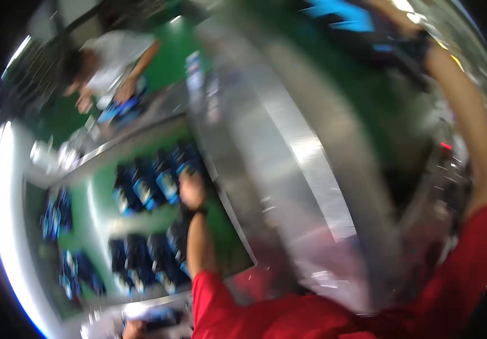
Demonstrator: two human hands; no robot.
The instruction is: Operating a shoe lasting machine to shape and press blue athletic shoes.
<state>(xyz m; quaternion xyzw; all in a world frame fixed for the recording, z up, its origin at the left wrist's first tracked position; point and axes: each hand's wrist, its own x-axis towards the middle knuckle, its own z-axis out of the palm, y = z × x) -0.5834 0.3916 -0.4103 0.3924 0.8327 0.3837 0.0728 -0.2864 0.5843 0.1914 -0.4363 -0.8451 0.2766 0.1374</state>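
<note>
The whole view is smeared by motion. My left hand (191, 191), a dark band at its wrist, is over the lower end of a black-and-blue shoe-like piece (183, 155). That piece lies rightmost in the upper row on a green belt (99, 206). The fingers are too blurred to show a grip. My right arm stretches up along the right side. At the top right my right hand (396, 16) is beside a dark bundle with bright blue parts (345, 14); whether it holds the bundle is unclear.
More black-and-blue shoe-like pieces (136, 263) lie in rows on the belt. A metal ledge (294, 135) runs beside it. Across the belt a person in a white top (116, 59) handles a blue piece. Another person's hand (134, 329) shows at the bottom. A pale bottle-like object (195, 73) stands on the far edge.
</note>
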